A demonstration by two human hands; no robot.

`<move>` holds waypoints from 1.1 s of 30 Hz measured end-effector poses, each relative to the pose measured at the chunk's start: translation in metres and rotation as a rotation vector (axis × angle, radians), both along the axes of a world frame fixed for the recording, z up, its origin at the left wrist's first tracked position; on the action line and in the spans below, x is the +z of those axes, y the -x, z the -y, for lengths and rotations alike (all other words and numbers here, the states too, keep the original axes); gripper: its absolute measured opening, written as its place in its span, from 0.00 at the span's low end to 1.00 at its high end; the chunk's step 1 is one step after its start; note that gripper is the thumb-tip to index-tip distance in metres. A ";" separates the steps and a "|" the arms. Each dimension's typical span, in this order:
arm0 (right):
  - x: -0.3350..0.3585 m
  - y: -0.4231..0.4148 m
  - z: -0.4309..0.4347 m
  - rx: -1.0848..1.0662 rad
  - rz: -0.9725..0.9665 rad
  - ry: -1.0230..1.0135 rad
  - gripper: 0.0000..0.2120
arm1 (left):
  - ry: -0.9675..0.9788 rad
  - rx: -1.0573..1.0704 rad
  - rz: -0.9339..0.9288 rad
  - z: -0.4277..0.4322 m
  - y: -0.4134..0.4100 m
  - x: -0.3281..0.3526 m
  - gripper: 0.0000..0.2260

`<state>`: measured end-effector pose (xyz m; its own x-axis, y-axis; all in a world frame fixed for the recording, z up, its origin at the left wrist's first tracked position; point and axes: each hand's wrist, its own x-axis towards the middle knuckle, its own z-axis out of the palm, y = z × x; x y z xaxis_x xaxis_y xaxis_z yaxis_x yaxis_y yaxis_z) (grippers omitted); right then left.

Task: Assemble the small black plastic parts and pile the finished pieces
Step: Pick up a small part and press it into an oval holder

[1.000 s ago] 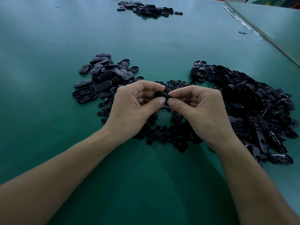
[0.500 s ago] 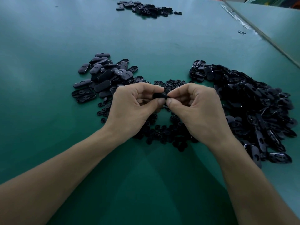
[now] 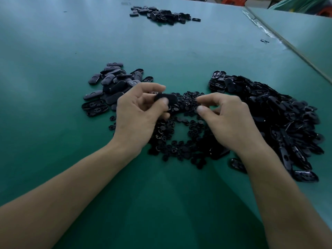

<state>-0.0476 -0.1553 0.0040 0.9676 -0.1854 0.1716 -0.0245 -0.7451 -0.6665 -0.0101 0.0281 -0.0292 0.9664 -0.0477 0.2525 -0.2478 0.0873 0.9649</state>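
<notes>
My left hand (image 3: pixel 136 119) grips a small black oval piece (image 3: pixel 166 99) between thumb and fingers, just above the table. My right hand (image 3: pixel 231 121) hovers a little to the right of it, thumb and forefinger bent toward each other with a gap, holding nothing I can see. Below both hands lies a scatter of small round black parts (image 3: pixel 179 139). A pile of closed oval pieces (image 3: pixel 115 87) sits to the left, and a large heap of open oval shells (image 3: pixel 280 119) lies to the right, partly behind my right wrist.
Everything lies on a green table (image 3: pixel 53 87). Another heap of black parts (image 3: pixel 161 14) lies at the far edge. A seam with tape (image 3: pixel 287 45) runs diagonally at the right, with one stray part (image 3: pixel 264 41) beside it.
Both hands were pinching the oval piece together. Now my right hand has let go and drawn away to the right, while my left hand keeps the piece.
</notes>
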 end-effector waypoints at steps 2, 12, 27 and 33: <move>-0.002 -0.004 0.009 -0.100 -0.076 0.197 0.16 | 0.121 0.085 -0.047 -0.001 -0.004 0.000 0.11; -0.007 -0.013 0.021 -0.264 -0.274 0.507 0.17 | 0.223 0.213 -0.219 -0.002 -0.014 -0.003 0.36; -0.012 -0.015 0.026 -0.295 -0.135 0.337 0.11 | 0.048 0.184 -0.114 -0.003 -0.013 -0.009 0.38; -0.012 -0.012 0.026 -0.336 -0.121 0.313 0.17 | 0.011 0.183 0.008 -0.003 -0.007 -0.007 0.39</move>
